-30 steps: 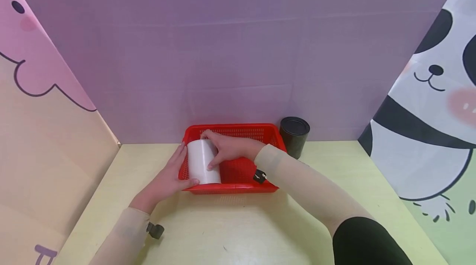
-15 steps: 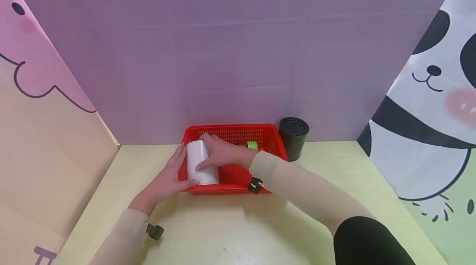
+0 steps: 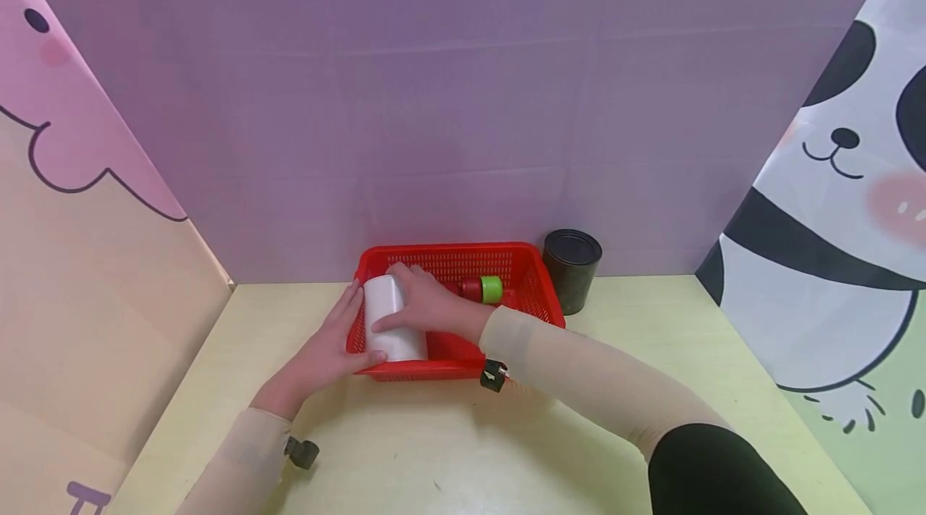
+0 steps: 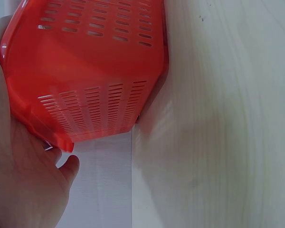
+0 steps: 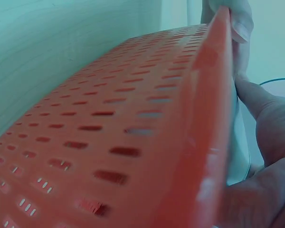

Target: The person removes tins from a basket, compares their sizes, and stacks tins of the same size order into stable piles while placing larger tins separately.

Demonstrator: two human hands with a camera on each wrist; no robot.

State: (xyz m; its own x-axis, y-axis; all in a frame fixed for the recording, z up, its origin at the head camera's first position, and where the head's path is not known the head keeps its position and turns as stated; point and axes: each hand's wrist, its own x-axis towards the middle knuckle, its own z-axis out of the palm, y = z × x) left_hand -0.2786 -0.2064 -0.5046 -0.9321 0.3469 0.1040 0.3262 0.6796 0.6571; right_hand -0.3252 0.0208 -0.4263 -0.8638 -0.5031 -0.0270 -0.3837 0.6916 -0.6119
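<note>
In the head view a white cylindrical canister (image 3: 387, 326) leans inside the left end of the red plastic basket (image 3: 466, 250). My right hand (image 3: 425, 300) holds it near its upper part, thumb across the front and fingers round the back. Part of the canister is hidden by this hand. My left hand (image 3: 324, 354) holds the basket's front left corner, its thumb over the front rim beside the canister and its fingers along the left side. In the left wrist view the fingertips (image 4: 70, 166) show past the rim. The right wrist view catches only a sliver of the canister (image 5: 238, 147).
A small red item with a green end (image 3: 492, 290) lies in the basket, partly behind the right hand. Right of the basket a dark lidded can (image 3: 572, 270) stands upright on the pale wooden table (image 3: 405, 459). A purple backdrop (image 3: 463, 97) rises close behind.
My right hand has shifted its hold on the canister, and its wrist has moved slightly left and down. The red and green item has come into view behind it. My left hand stays put.
</note>
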